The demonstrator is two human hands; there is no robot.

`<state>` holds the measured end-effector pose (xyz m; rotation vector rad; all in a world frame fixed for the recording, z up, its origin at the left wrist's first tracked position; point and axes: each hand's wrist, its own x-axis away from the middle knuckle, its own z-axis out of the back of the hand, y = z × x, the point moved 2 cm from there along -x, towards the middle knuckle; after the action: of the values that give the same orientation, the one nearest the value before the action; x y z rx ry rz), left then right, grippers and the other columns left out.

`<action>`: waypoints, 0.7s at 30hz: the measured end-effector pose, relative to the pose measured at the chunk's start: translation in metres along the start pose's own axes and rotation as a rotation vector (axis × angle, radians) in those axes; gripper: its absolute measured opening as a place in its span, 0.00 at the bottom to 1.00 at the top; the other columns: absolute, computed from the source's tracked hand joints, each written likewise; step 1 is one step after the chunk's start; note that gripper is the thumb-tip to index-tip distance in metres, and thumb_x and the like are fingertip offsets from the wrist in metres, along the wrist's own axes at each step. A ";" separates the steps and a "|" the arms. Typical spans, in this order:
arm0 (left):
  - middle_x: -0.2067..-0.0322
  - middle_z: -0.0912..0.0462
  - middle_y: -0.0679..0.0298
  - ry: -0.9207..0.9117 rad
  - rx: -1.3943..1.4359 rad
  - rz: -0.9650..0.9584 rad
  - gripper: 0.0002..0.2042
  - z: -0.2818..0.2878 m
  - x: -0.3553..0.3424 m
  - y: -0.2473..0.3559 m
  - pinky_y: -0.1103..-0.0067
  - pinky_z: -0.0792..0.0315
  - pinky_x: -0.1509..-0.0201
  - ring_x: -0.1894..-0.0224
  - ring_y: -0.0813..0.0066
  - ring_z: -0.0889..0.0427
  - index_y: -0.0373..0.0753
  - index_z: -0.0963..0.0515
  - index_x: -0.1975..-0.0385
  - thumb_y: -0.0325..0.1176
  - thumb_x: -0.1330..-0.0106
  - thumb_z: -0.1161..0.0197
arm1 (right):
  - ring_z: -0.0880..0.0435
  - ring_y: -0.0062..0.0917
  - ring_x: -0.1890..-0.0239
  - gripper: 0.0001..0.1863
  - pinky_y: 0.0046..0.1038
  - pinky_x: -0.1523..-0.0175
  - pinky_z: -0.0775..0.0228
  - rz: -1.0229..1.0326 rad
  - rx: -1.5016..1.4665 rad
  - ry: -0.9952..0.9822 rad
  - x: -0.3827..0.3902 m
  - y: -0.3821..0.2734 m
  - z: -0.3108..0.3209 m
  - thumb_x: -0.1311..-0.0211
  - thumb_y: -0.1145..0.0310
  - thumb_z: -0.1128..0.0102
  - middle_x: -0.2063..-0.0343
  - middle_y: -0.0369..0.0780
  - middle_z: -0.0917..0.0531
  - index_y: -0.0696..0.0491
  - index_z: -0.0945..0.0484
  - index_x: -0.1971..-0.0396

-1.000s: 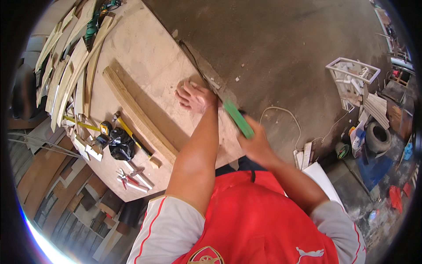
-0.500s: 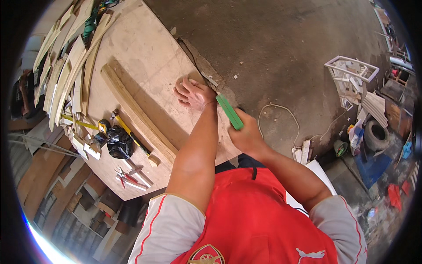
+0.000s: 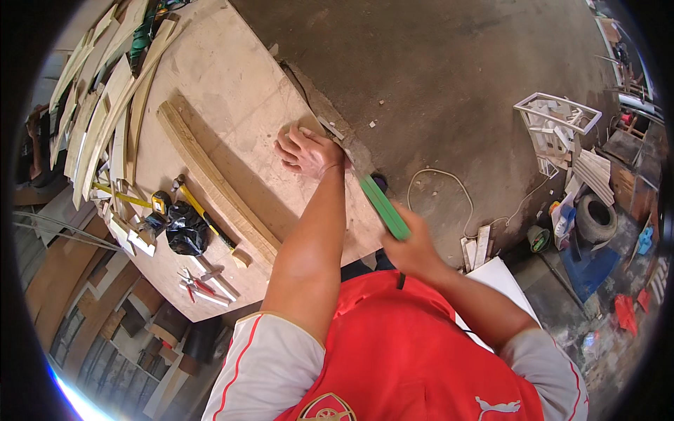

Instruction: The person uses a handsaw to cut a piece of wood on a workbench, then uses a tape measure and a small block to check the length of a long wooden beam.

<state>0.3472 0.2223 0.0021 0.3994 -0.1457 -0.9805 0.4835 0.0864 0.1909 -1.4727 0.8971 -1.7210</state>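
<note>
My right hand [image 3: 414,245] grips the handle end of a green-backed handsaw [image 3: 385,208], seen nearly edge-on. Its thin end reaches up toward my left wrist at the edge of the plywood table [image 3: 242,91]. My left hand [image 3: 309,152] presses down at that edge with bent, curled fingers. What lies beneath the palm is hidden. A pale strip [image 3: 330,128] shows just past my left hand, by the table's edge. Left of my forearm, a long wooden beam [image 3: 210,172] lies on the tabletop.
Left on the table are a hammer [image 3: 203,210], a tape measure [image 3: 161,203], a black plastic bag [image 3: 187,229] and red-handled pliers [image 3: 196,284]. Wood strips [image 3: 112,119] pile up at far left. A white frame [image 3: 558,112], a tyre [image 3: 597,219] and a cable [image 3: 449,172] lie on the floor.
My right hand has drawn the handsaw back toward my body and to the right. My left hand stays pressed at the table's edge. The whole view has shifted slightly.
</note>
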 end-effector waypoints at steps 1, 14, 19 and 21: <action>0.30 0.38 0.66 -0.019 -0.006 0.013 0.16 -0.002 0.002 0.005 0.53 0.55 0.26 0.24 0.54 0.51 0.53 0.30 0.39 0.40 0.24 0.52 | 0.23 0.35 0.75 0.12 0.38 0.65 0.31 0.062 0.160 0.036 -0.027 0.005 -0.007 0.47 0.75 0.43 0.75 0.53 0.22 0.61 0.24 0.62; 0.30 0.39 0.65 -0.023 0.012 0.079 0.16 -0.001 0.004 -0.005 0.54 0.60 0.25 0.23 0.56 0.54 0.52 0.30 0.40 0.40 0.25 0.51 | 0.15 0.36 0.67 0.20 0.33 0.60 0.27 -0.040 0.170 -0.043 -0.025 0.004 -0.009 0.46 0.79 0.46 0.68 0.55 0.19 0.57 0.20 0.51; 0.28 0.43 0.63 -0.087 0.056 0.023 0.16 0.005 0.007 0.004 0.53 0.61 0.24 0.22 0.56 0.56 0.53 0.31 0.39 0.39 0.24 0.52 | 0.15 0.42 0.68 0.18 0.36 0.63 0.28 -0.013 0.104 -0.013 -0.037 0.005 -0.005 0.47 0.79 0.45 0.71 0.56 0.19 0.59 0.21 0.53; 0.29 0.42 0.64 -0.052 -0.006 0.044 0.16 -0.008 0.006 -0.002 0.53 0.62 0.25 0.23 0.57 0.56 0.53 0.31 0.39 0.39 0.24 0.52 | 0.14 0.37 0.69 0.23 0.35 0.63 0.28 -0.083 0.236 -0.036 -0.061 0.009 -0.018 0.48 0.80 0.44 0.74 0.53 0.19 0.57 0.20 0.48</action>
<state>0.3520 0.2183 -0.0065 0.3642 -0.1981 -0.9477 0.4734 0.1349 0.1493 -1.3946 0.5985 -1.7868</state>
